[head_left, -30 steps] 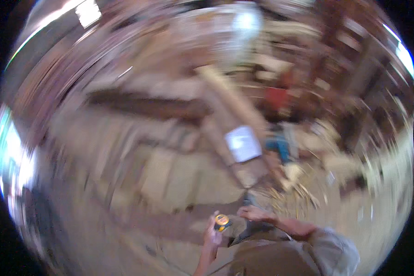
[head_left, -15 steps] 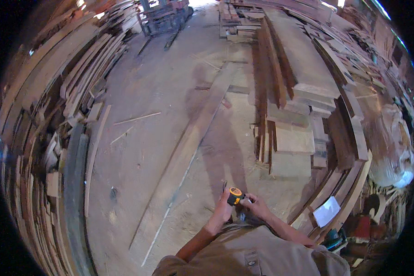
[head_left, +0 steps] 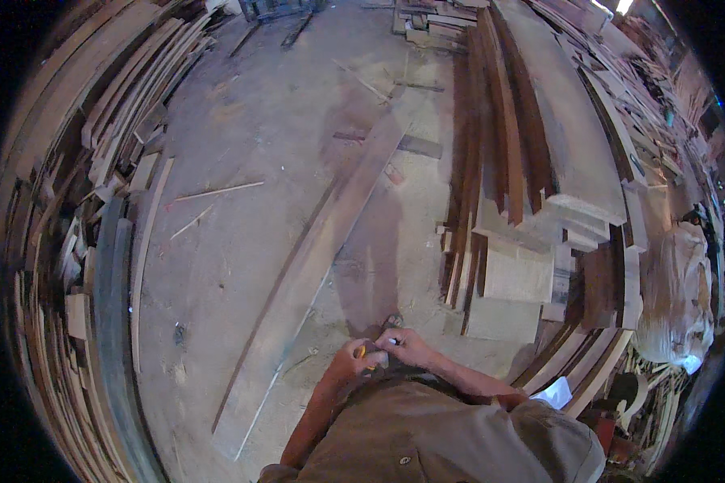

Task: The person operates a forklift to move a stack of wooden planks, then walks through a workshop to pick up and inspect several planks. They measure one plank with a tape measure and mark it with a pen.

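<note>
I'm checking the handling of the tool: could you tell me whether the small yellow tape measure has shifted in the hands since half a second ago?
Cannot tell: the camera itself swung. The yellow tape measure remains between the left hand and right hand, at the waist, beside the long plank.

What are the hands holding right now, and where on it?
A small yellow tool, likely a tape measure, held between the left hand and right hand at waist level. Fingers cover most of it, so the exact hold cannot be told.
</note>
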`<state>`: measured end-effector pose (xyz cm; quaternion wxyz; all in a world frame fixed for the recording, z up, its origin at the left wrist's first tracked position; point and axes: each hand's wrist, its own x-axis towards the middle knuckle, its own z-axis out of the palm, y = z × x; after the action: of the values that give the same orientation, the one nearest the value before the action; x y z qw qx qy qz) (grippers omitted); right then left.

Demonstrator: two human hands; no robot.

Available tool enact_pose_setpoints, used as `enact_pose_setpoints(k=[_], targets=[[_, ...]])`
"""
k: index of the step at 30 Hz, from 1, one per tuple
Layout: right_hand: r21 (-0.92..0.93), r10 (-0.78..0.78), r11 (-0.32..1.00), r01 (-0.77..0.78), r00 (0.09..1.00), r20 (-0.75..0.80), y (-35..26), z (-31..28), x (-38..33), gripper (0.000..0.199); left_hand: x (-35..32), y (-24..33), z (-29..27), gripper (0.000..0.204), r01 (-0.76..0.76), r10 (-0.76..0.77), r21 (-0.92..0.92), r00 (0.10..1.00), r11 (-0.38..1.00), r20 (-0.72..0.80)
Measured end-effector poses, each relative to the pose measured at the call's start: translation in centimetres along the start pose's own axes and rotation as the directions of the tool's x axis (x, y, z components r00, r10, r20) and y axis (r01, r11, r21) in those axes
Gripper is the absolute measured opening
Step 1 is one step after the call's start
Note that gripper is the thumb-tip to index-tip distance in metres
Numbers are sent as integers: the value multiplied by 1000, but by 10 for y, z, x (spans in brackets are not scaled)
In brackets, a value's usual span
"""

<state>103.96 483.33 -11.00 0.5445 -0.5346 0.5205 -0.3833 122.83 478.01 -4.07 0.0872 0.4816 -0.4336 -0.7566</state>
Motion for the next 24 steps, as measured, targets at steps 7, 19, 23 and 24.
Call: enact_pose_setpoints(k=[7, 19, 23, 24], targets=[[-253, -24, 967, -17, 988, -156, -39, -86, 88, 11, 76, 99, -4, 43, -263, 275, 269, 961, 926, -8], [-733, -43, 452, -509, 808, -587, -24, -392, 214, 12, 262, 208, -151, 40, 55, -102, 100, 821, 993, 562], [-661, 44, 440, -607, 750, -660, -27, -454, 277, 13, 295, 259, -160, 48, -35, -164, 350, 836, 936, 523], [-699, 75, 359, -619, 765, -639, -31, -463, 299, 12, 304, 268, -165, 50, -26, -194, 394, 840, 919, 507]])
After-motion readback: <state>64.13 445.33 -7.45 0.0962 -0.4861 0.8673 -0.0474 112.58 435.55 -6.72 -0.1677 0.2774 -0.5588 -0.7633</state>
